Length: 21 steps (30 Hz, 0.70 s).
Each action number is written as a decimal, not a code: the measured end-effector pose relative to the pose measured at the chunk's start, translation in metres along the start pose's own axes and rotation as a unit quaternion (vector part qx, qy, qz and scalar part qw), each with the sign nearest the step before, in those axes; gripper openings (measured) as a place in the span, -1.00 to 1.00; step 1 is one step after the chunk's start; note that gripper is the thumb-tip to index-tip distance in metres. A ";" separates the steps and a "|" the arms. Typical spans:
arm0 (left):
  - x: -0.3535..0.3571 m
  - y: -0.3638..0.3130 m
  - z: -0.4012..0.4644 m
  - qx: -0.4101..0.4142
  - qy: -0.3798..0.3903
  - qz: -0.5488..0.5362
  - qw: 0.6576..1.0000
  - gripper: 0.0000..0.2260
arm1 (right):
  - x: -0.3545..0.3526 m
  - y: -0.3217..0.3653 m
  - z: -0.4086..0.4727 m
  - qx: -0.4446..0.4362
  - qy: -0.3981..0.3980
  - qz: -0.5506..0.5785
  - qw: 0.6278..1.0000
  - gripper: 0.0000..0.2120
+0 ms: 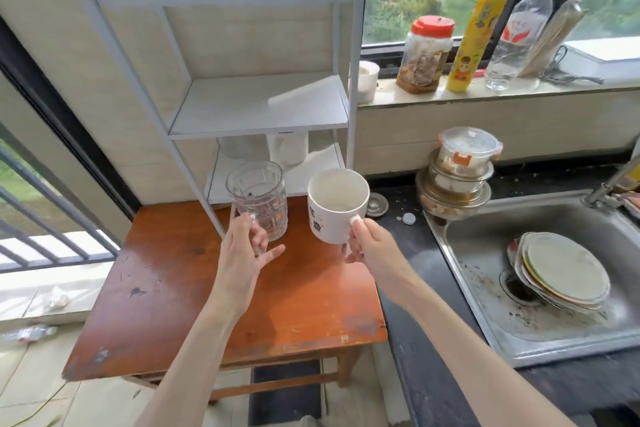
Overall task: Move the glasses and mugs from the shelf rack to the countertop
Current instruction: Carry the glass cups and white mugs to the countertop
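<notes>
My left hand (247, 246) grips the handle of a clear glass mug (258, 198) and holds it upright in front of the white shelf rack (258, 104). My right hand (367, 243) pinches the handle of a white ceramic mug (336, 206) with dark characters on its side, held above the right edge of the wooden table (194, 288). On the rack's lowest shelf stand another clear glass (242, 147) and a white cup (289, 149), partly hidden by the shelf above. The black countertop (408, 253) lies just right of the white mug.
A steel sink (485, 288) holds stacked plates (561, 270). Stacked glass bowls with a lidded container (457, 177) stand at the sink's back left corner. A jar (426, 52), a yellow bottle (476, 31) and a clear bottle (519, 35) line the windowsill. A small metal lid (375, 204) lies on the counter.
</notes>
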<state>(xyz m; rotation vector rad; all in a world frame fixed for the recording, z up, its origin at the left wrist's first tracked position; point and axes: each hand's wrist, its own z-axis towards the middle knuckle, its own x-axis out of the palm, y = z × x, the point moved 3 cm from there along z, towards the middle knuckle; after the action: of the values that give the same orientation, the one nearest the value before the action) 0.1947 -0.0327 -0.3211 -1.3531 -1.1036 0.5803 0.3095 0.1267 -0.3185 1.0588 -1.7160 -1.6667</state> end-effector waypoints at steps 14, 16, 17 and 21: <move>0.194 0.082 -0.205 -0.100 0.200 0.080 0.971 -0.67 | -0.213 -0.048 -0.293 0.050 -0.272 0.018 0.961 -0.67; 0.233 0.102 -0.236 -0.122 0.244 0.074 0.959 -0.64 | -0.246 -0.057 -0.339 0.063 -0.324 0.005 0.944 -0.66; 0.252 0.110 -0.253 -0.128 0.269 0.078 0.951 -0.65 | -0.262 -0.061 -0.361 0.069 -0.349 0.007 0.934 -0.67; 0.331 0.141 -0.321 -0.158 0.377 0.094 0.908 -0.62 | -0.321 -0.078 -0.445 0.094 -0.447 0.034 0.889 -0.68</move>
<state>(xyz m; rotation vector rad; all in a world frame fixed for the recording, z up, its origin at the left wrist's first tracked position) 0.6484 0.1287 -0.3160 -1.7667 -0.4380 -0.0261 0.8633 0.1365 -0.2985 0.2482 -2.4641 -2.1475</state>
